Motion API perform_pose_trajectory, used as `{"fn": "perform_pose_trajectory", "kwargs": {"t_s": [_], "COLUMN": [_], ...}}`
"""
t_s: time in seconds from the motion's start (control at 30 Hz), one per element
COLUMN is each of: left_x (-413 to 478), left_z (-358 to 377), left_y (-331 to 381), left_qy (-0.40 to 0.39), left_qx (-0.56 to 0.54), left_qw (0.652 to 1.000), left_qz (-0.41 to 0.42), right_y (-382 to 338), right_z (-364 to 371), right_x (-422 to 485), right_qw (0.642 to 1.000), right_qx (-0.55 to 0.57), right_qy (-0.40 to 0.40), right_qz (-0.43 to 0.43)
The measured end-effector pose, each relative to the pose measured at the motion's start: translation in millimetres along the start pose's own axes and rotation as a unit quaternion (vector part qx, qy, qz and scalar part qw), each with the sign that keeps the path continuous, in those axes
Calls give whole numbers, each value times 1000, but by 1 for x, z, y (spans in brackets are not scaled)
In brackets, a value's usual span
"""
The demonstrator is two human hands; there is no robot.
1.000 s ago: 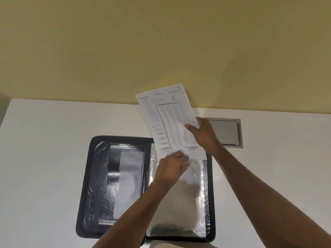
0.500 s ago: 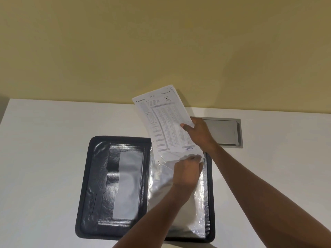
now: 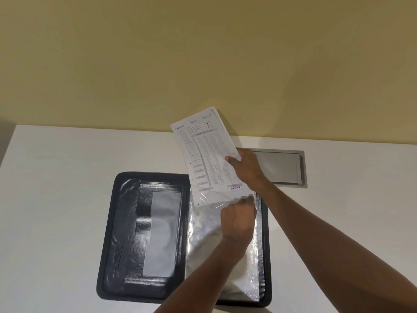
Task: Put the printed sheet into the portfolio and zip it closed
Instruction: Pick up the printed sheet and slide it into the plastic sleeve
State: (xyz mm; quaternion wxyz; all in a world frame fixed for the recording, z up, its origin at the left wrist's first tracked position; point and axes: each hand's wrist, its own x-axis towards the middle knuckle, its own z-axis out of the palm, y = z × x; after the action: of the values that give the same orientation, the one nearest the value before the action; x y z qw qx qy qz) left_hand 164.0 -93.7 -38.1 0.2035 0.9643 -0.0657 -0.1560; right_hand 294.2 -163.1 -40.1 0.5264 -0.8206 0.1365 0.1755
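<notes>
Sheet [image 3: 206, 154] w/ printed grid is only partway in: bottom edge just entering clear plastic sleeve [image 3: 209, 251] on right half of open black portfolio [image 3: 117, 233], which lies flat on white table [image 3: 56, 177], so most of sliding in + all zipping left. Right hand [image 3: 247, 168] pinches sheet's right edge, left hand [image 3: 238, 219] grips sleeve's top lip, holding it open. Readable txt: "ENTERED" stamp near sheet bottom; rest too small.
</notes>
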Motion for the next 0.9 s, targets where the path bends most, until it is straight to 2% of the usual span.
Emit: {"fn": "perform_pose_trajectory", "kwargs": {"t_s": [0.2,0.53,0.73,0.9], "left_x": [4,16,22,30], "left_z": [10,13,17,19], "left_y": [-1,-10,-16,-21], "left_qy": [15,66,48,66], "left_qx": [39,12,16,21], "left_qw": [999,989,985,979], "left_qz": [28,129,164,194], "right_y": [2,12,18,15], "right_z": [1,-2,-5,-5], "right_x": [-2,1,4,9], "right_qw": [1000,999,988,973], "right_qx": [0,27,106,154], "right_qy": [6,1,-19,-14], "right_qz": [1,45,115,174]}}
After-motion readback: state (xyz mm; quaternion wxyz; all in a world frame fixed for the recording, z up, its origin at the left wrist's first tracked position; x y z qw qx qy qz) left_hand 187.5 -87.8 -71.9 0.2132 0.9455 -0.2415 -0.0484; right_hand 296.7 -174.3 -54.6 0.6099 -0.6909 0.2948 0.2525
